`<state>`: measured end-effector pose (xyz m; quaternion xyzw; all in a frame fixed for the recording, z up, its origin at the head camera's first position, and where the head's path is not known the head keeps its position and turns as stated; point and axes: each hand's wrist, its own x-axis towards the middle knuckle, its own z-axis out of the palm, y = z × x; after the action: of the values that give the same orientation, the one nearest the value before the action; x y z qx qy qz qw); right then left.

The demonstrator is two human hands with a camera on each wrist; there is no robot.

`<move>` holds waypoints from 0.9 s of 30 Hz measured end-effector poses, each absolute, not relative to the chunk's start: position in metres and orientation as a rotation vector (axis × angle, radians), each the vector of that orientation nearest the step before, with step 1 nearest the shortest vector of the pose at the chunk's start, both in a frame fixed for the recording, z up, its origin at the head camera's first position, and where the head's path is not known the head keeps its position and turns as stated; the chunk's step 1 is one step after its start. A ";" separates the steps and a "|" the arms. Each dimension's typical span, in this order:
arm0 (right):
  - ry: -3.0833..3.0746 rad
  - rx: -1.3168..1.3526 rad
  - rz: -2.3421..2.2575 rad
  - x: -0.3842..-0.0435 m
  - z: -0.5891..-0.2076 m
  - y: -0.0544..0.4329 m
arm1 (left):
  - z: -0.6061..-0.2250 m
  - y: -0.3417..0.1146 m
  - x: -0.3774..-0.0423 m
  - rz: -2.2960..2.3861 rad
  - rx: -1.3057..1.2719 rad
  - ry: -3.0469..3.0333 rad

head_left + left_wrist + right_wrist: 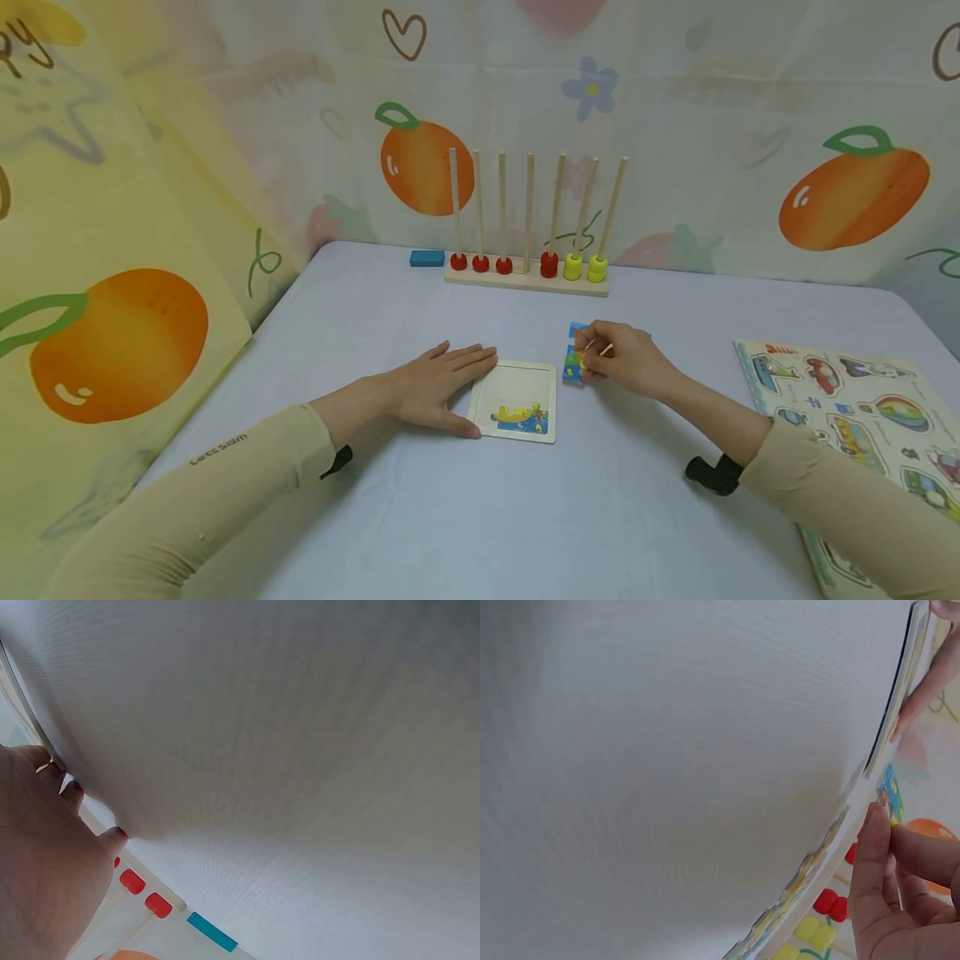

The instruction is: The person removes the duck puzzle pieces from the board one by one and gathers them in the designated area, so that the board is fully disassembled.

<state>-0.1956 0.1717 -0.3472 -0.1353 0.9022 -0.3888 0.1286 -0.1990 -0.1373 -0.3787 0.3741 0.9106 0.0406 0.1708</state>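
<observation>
A square puzzle tray (517,375) with a pale rim lies on the table. Joined blue and yellow pieces (522,418) fill its lower right part. My left hand (431,387) lies with straight fingers along the tray's left side, fingertips at the upper corner and thumb at the lower one. To the right of the tray, my right hand (618,358) is above a group of loose blue puzzle pieces (572,371), partly covering them. In the right wrist view, its thumb and index finger pinch a small blue and yellow puzzle piece (890,793).
At the back stands a wooden bead rack (525,286) with upright rods and red and yellow beads. A blue block (427,258) lies left of it. On the right, a large picture board (840,417) lies partly beneath the right forearm. A printed cloth (510,83) hangs behind the table.
</observation>
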 end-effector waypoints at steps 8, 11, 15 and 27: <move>2.634 -0.373 -1.063 -0.196 -0.353 0.172 | -0.379 -0.137 -0.199 0.115 1.058 2.589; 2.645 -0.360 -1.043 -0.196 -0.356 0.172 | -0.378 -0.137 -0.199 0.114 1.053 2.587; 2.652 -0.330 -1.026 -0.196 -0.357 0.171 | -0.378 -0.137 -0.199 0.110 1.050 2.588; 2.652 -0.315 -0.976 -0.198 -0.358 0.169 | -0.377 -0.137 -0.198 0.112 1.047 2.591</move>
<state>-0.1981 0.1690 -0.3583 -0.1097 0.9223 -0.3396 0.1484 -0.1977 -0.1372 -0.3775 0.3688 0.9127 0.0395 0.1718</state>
